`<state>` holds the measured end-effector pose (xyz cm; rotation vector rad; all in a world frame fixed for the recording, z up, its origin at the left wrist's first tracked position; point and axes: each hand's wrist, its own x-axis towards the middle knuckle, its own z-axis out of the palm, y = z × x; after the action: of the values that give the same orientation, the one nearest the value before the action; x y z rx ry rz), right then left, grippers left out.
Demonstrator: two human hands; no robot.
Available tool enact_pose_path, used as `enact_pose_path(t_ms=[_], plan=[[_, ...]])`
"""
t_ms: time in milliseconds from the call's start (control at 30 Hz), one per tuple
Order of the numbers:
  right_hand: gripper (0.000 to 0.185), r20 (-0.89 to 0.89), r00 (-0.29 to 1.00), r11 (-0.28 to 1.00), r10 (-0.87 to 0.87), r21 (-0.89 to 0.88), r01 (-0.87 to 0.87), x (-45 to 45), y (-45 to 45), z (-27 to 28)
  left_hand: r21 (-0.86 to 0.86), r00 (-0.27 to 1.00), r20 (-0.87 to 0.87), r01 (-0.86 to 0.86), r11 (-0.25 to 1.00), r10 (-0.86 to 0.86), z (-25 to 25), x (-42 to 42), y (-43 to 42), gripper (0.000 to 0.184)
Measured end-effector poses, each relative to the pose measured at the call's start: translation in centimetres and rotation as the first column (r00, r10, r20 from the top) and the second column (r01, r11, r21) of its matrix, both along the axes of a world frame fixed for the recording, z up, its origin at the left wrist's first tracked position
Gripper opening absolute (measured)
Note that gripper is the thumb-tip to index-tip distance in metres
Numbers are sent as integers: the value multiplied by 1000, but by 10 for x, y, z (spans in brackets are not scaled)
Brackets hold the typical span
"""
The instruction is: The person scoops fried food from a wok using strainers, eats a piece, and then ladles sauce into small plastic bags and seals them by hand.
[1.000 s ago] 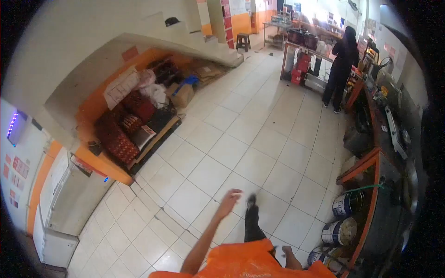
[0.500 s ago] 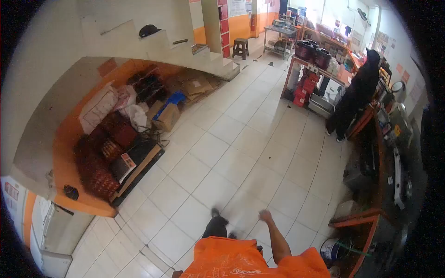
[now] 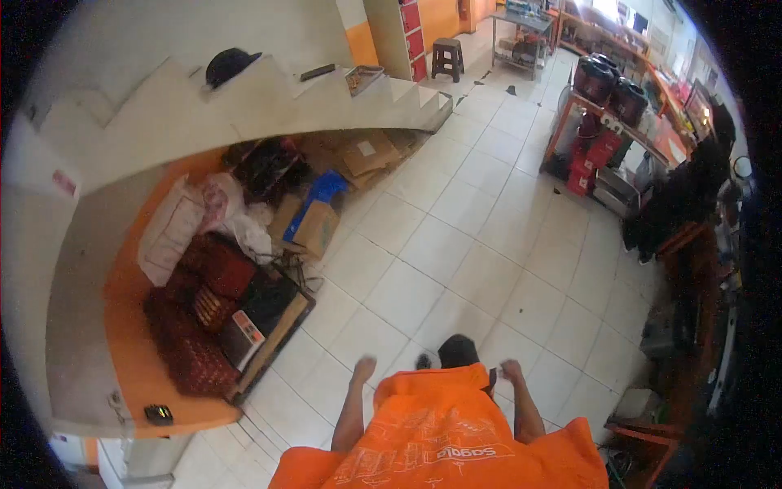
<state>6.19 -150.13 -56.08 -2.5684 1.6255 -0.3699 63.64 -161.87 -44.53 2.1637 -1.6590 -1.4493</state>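
Left hand (image 3: 365,369) has swung forward — wood-edged platform (image 3: 278,342)'s long side slants away rightward.

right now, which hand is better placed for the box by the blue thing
Likely the left hand: the box lies to the person's left, beneath the stairs, and this hand is on that side. The right hand is across the orange shirt, farther off. Neither touches the box.

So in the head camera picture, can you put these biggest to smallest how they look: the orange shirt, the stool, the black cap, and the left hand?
1. Orange shirt
2. Black cap and stool: too alike to rank
3. Left hand
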Motion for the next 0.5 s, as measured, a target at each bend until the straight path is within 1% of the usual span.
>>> enact_pose_path(t_ms=[33,67,100,133,167,200,233,267,333,367,433,467,500], plan=[[10,-79,977,915,-197,343,212,-5,24,-68,-264,997,-58,-66,962,52,-3,-4,-61,31],[12,-288,899,692,-330,573,438,6,31,-78,-358,966,-250,-154,921,65,2,-10,-124,26],[12,-200,770,363,-606,792,491,3,39,-49,-342,957,-276,-187,921,92,30,-21,-183,24],[13,-161,634,211,-756,858,469,13,25,-13,-322,944,-306,-226,919,125,64,-38,-233,23],[14,-161,574,149,-803,878,455,14,5,-3,-356,953,-279,-213,910,114,65,-44,-278,22],[15,-152,565,142,-811,885,443,13,-17,-4,-388,961,-255,-202,899,106,62,-50,-322,21],[16,-134,561,148,-817,891,430,12,-45,-3,-433,972,-226,-163,887,69,67,-57,-356,26],[17,-117,580,171,-806,892,419,11,-76,-4,-387,966,-237,-194,901,106,57,-63,-386,29],[20,-72,670,268,-739,881,390,5,-143,-8,-282,952,-238,-255,925,190,36,-70,-433,36],[22,-38,733,347,-679,864,366,0,-180,-10,-160,939,-241,-290,944,247,52,-82,-451,44],[25,28,899,609,-437,745,273,-17,-259,-11,-177,961,-177,-242,954,211,45,-96,-487,46],[27,46,952,738,-302,643,203,-26,-305,-7,-185,970,-153,-217,958,190,44,-103,-510,46],[29,66,974,832,-218,535,150,-35,-357,-2,-206,963,-179,-238,949,202,49,-110,-537,45]])
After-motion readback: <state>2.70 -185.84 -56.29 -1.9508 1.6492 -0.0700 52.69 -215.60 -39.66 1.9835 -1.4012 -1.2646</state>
